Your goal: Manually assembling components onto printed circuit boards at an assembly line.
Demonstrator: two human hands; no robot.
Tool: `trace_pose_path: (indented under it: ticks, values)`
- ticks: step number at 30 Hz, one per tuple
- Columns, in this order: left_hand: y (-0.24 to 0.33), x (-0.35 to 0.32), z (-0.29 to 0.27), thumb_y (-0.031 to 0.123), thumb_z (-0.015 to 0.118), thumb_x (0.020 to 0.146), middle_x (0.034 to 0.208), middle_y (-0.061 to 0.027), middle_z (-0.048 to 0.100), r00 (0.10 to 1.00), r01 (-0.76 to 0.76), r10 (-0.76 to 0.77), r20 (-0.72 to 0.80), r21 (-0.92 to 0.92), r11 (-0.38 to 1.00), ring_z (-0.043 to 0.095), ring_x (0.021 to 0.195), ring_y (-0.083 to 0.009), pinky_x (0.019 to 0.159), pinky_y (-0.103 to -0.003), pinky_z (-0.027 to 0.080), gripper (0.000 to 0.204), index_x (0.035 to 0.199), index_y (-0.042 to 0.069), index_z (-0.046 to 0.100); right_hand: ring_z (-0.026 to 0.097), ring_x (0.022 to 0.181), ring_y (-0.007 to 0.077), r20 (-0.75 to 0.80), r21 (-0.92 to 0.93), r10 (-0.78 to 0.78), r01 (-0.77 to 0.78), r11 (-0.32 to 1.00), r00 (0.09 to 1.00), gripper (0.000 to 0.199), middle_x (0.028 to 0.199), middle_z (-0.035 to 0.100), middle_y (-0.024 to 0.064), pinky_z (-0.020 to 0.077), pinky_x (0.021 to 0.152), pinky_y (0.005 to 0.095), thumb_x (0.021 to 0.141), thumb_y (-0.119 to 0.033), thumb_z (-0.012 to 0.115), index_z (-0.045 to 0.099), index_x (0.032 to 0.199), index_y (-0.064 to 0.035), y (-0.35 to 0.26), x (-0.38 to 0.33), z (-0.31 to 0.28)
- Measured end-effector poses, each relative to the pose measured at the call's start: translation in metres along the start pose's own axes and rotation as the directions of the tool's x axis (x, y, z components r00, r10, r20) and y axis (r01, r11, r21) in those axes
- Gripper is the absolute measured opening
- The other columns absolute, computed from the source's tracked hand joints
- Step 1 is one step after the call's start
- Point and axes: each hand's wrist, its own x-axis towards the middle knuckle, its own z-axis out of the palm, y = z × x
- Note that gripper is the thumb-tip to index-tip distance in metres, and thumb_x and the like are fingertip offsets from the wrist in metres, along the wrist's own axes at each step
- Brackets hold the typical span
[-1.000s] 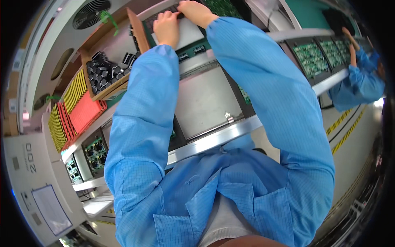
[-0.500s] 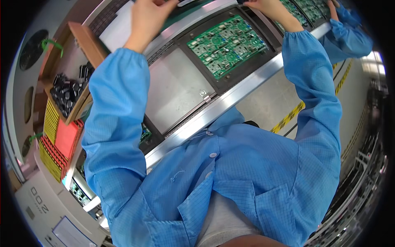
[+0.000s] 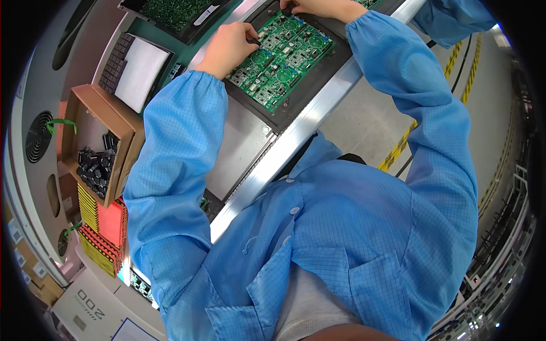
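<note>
A panel of green circuit boards (image 3: 281, 65) lies in a dark carrier frame (image 3: 280, 120) on the metal conveyor. At its far left edge is my left hand (image 3: 230, 46), finger and thumb closed on a small black capacitor (image 3: 254, 41) just over the boards. My right hand (image 3: 321, 7) reaches to the panel's far end, its fingertips closed round another black capacitor (image 3: 287, 9). The fingers partly cover both parts, and I cannot tell whether either touches the board.
At the left, a cardboard box (image 3: 129, 149) holds several black capacitors (image 3: 96, 170). Beyond it lie a white sheet (image 3: 139, 74) and a black tray of small green parts (image 3: 187, 28). Red and yellow stacked pieces (image 3: 111, 221) stand nearer. A co-worker's blue sleeve (image 3: 455, 20) shows at far right.
Both hands have come back from beyond the conveyor's far side to over the circuit boards, each with a black capacitor. The view has shifted, and the carrier appears farther left and up.
</note>
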Motion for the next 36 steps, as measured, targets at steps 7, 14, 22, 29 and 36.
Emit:
trace_pose_path:
  ticks: [7,14,22,29,36]
  values:
    - [0.012,-0.002,0.001,0.010,0.078,0.080,0.096,-0.0154,0.076,0.999,0.038,-0.036,-0.016,0.125,0.991,0.074,0.088,-0.0285,0.082,-0.038,0.058,0.025,0.103,0.000,0.074,0.066,0.091,0.0360,0.066,0.044,-0.007,0.005,0.999,0.998,0.017,0.092,0.066,0.0158,0.0528,0.081,0.0442,0.075,-0.005,0.076,0.073,0.091,-0.0041,-0.009,0.004,-0.007]
    - [0.002,-0.010,-0.001,0.015,0.083,0.076,0.101,-0.0153,0.074,0.999,0.043,-0.044,0.004,0.143,0.989,0.071,0.096,-0.0339,0.084,-0.044,0.057,0.026,0.099,0.007,0.076,0.066,0.092,0.0365,0.124,-0.022,-0.035,0.038,0.999,0.992,0.018,0.094,0.066,0.0159,0.0529,0.083,0.0443,0.076,-0.007,0.076,0.074,0.093,-0.0034,-0.013,0.013,-0.007]
    - [0.027,-0.026,-0.025,0.011,0.082,0.078,0.094,-0.0133,0.076,0.998,0.041,-0.034,-0.059,0.119,0.992,0.073,0.088,-0.0259,0.081,-0.036,0.058,0.027,0.104,0.003,0.077,0.065,0.094,0.0374,0.090,-0.070,-0.031,0.037,0.997,0.995,0.017,0.097,0.066,0.0167,0.0524,0.084,0.0446,0.077,-0.008,0.075,0.074,0.095,-0.0044,-0.018,0.010,-0.008]
    - [0.059,-0.035,-0.004,0.006,0.076,0.078,0.089,-0.0150,0.075,1.000,-0.019,0.020,0.011,-0.110,0.994,0.073,0.084,-0.0285,0.080,-0.037,0.058,0.026,0.105,0.005,0.077,0.066,0.088,0.0348,-0.109,0.152,-0.238,0.253,0.955,0.965,0.023,0.092,0.066,0.0165,0.0537,0.080,0.0423,0.075,-0.005,0.078,0.072,0.097,-0.0038,-0.016,0.000,-0.021]
    - [0.065,-0.039,0.012,0.005,0.075,0.079,0.098,-0.0136,0.076,0.999,0.021,-0.021,0.035,-0.010,1.000,0.073,0.094,-0.0320,0.086,-0.041,0.058,0.024,0.103,0.007,0.078,0.070,0.080,0.0152,0.019,0.372,0.271,-0.259,0.891,0.962,0.020,0.090,0.073,0.0100,0.0559,0.071,0.0286,0.079,0.003,0.078,0.070,0.098,0.0003,-0.045,-0.039,-0.048]
